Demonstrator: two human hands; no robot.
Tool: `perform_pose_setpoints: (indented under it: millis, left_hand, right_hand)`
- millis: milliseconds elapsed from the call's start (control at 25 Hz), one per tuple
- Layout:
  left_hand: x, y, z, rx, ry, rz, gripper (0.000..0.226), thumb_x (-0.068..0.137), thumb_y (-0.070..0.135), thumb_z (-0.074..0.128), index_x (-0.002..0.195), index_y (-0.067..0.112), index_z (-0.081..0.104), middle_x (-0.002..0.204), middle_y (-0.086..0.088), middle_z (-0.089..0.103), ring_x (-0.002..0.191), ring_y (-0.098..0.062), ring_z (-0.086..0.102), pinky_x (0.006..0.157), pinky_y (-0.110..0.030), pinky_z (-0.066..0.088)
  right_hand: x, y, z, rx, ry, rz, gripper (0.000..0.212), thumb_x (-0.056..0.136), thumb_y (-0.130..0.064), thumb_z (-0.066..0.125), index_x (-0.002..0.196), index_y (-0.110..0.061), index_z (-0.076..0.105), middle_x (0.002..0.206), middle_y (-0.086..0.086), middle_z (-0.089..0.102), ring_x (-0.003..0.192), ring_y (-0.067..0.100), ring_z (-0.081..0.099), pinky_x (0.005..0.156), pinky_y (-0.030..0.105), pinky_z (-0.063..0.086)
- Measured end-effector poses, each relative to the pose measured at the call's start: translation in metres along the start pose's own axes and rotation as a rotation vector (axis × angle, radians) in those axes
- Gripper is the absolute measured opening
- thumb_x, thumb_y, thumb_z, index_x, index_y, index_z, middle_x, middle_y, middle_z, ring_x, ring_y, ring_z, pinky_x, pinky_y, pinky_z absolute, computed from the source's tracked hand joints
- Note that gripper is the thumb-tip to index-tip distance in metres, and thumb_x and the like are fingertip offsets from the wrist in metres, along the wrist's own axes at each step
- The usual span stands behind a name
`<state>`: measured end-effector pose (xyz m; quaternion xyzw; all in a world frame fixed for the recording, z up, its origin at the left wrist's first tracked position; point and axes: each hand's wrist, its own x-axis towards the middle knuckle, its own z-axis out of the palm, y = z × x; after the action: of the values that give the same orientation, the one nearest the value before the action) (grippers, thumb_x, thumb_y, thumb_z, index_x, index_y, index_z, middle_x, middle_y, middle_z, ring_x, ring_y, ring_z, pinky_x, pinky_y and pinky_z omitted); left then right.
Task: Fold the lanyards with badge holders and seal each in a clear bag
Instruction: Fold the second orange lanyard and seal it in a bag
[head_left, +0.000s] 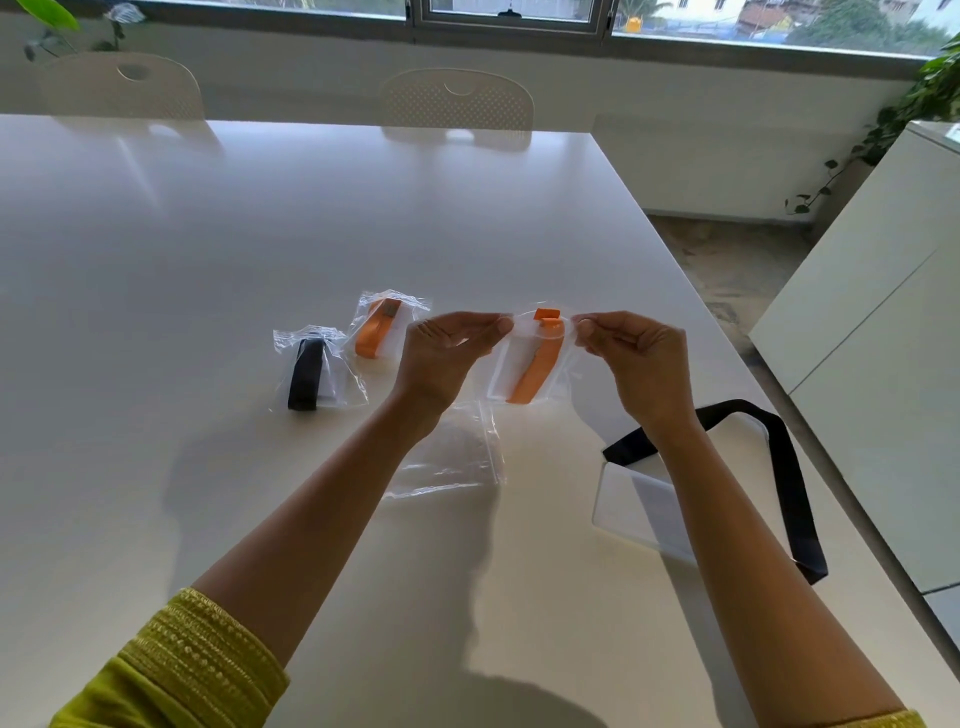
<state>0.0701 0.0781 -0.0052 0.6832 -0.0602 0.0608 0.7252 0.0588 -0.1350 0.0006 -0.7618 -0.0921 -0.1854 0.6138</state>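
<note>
Left hand (447, 343) and right hand (631, 345) pinching top corners of clear bag (524, 364) with orange lanyard (537, 374), above bench (260, 234); 2 sealed bags (317, 371) nearby.

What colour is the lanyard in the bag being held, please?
Orange lanyard, clearest in the head view.

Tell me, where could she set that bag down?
Bare table lies beyond the two packed bags and along the near edge between her arms. It's crowded under her hands: an empty bag and a loose black lanyard.
</note>
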Motion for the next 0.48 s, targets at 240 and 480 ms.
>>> perform_pose_setpoints:
  millis: [240, 480]
  left_hand:
    - [0.0032, 0.0005, 0.0009, -0.168, 0.02, -0.034, 0.014, 0.089, 0.009, 0.068, 0.09, 0.02, 0.075, 0.089, 0.005, 0.077, 0.095, -0.021, 0.071, 0.09, -0.045, 0.057]
    - [0.0019, -0.0036, 0.0054, -0.177, 0.046, 0.001, 0.01, 0.092, 0.015, 0.066, 0.092, 0.023, 0.072, 0.094, 0.005, 0.075, 0.102, -0.026, 0.068, 0.096, -0.053, 0.053]
  right_hand:
    - [0.0015, -0.0017, -0.0014, -0.004, -0.006, -0.05, 0.013, 0.089, -0.011, 0.069, 0.101, -0.014, 0.075, 0.085, -0.014, 0.076, 0.084, 0.014, 0.073, 0.081, 0.025, 0.058]
    - [-0.0058, -0.0013, 0.002, 0.007, -0.064, 0.02, 0.019, 0.084, -0.011, 0.074, 0.103, -0.01, 0.075, 0.094, 0.0, 0.077, 0.09, 0.013, 0.074, 0.085, 0.028, 0.059]
